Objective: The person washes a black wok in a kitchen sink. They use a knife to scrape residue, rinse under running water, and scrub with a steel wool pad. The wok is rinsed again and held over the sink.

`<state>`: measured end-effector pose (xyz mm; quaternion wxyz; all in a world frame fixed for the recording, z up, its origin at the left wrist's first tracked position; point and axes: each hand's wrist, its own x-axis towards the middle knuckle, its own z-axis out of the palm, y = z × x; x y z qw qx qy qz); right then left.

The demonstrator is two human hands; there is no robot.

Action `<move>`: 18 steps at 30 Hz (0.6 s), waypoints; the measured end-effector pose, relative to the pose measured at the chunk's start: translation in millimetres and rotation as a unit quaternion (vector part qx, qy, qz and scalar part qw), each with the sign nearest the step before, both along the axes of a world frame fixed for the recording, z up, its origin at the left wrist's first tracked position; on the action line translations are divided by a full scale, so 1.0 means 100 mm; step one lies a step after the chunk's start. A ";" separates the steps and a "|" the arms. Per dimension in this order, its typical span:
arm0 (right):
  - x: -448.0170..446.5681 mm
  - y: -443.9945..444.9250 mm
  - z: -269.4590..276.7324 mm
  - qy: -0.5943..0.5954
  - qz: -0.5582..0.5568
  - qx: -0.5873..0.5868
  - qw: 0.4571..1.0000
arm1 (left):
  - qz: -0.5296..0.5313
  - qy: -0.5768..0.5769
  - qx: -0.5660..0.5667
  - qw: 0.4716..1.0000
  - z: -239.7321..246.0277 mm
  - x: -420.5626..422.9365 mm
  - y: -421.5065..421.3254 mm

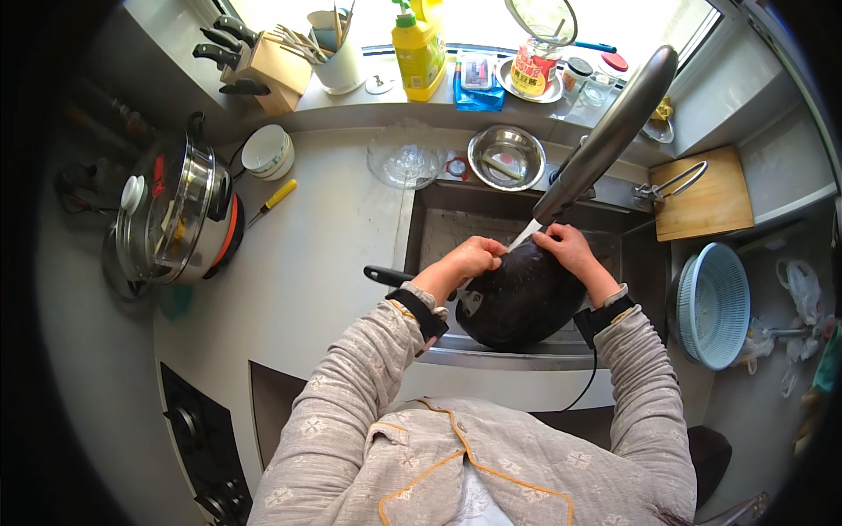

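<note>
A dark pan (526,302), its underside turned towards me, stands tilted in the stainless steel sink (447,220). Water runs onto its upper edge from the grey pull-out faucet (608,131). My left hand (470,260) grips the pan's rim on the left, fingers curled beside the stream. On the right, my right hand (569,250) holds the upper rim, thumb and fingers close together near the faucet's outlet. A black handle (388,275) sticks out over the sink's left edge; where it joins is hidden behind my left hand. The pan's inside cannot be seen.
Behind the sink are a steel bowl (506,158) and a clear glass bowl (406,158). A yellow-handled screwdriver (281,194) lies left, near a lidded steamer pot (174,210). Right of the sink are a wooden board (704,194) and blue plastic baskets (716,306).
</note>
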<state>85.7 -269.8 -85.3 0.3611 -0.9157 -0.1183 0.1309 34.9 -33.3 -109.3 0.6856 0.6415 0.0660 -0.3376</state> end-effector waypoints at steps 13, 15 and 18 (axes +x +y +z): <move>0.13 -0.13 -0.27 0.158 -0.059 0.143 0.975 | 0.072 0.004 0.092 0.993 -0.06 -0.10 0.06; 0.14 -0.13 -0.30 0.161 -0.058 0.149 0.974 | 0.086 -0.013 0.080 0.993 -0.09 -0.11 0.05; 0.15 -0.14 -0.37 0.158 -0.056 0.149 0.974 | 0.091 0.003 0.108 0.990 -0.01 -0.09 0.03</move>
